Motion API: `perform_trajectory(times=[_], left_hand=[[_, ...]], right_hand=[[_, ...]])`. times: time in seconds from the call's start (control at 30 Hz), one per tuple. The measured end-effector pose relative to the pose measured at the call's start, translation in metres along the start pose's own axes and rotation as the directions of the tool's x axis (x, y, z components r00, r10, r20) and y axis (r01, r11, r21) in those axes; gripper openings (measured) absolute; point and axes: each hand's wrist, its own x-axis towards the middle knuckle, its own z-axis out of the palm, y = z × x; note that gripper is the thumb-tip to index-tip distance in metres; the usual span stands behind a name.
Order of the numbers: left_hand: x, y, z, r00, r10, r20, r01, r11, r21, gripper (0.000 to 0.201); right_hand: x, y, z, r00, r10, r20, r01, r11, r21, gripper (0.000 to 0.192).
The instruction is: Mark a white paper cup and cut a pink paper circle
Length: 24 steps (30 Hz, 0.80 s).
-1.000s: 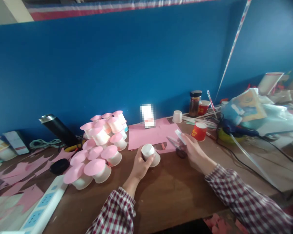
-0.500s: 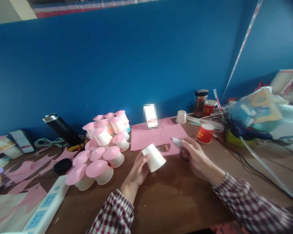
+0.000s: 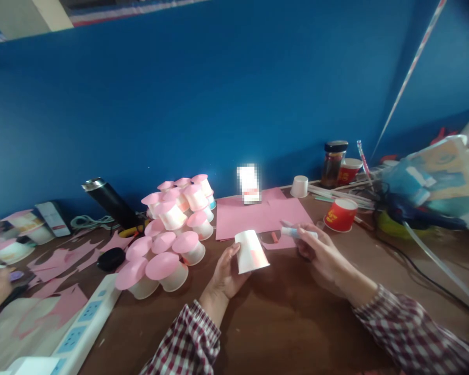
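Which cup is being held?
The white cup with an orange patch, in the wearer's left hand; no other visible cup is in a hand.

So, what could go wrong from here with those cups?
The left hand grips the white cup; if its wall is as thin as it looks, a hard squeeze might dent it.

The pink-topped cups stand crowded and piled beside that hand, so a sideways brush could topple some.

The red cup stands just beyond the right hand, which holds a white tube; a careless swing might knock it.
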Motion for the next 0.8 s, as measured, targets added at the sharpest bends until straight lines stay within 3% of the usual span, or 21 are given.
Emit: perform_trajectory(times=[0.23, 0.43, 0.6, 0.73, 0.8], left_hand=[[0.001, 0.000, -0.001, 0.993, 0.022, 0.117, -0.016, 0.999, -0.051, 0.038], [0.003, 0.003, 0.001, 0.994, -0.078, 0.072, 0.086, 0.990, -0.109, 0.041], [0.005, 0.003, -0.001, 0.997, -0.069, 0.040, 0.073, 0.993, -0.090, 0.043], [0.007, 0.003, -0.004, 0.998, -0.011, -0.055, 0.005, 0.995, -0.104, 0.039], [0.009, 0.004, -0.004, 0.993, 0.026, -0.116, -0.043, 0.989, -0.144, 0.032]], right_hand=[[-0.001, -0.001, 0.001, 1.000, -0.011, 0.005, 0.011, 1.000, 0.001, 0.024], [0.000, 0.000, 0.002, 1.000, -0.010, -0.007, 0.010, 1.000, 0.004, 0.026], [0.002, 0.000, 0.000, 1.000, -0.015, 0.000, 0.015, 1.000, -0.019, 0.028], [0.015, -0.011, -0.018, 0.988, -0.081, -0.134, 0.076, 0.996, -0.046, 0.039], [0.022, -0.020, -0.032, 0.947, -0.182, -0.264, 0.182, 0.983, -0.024, 0.039]])
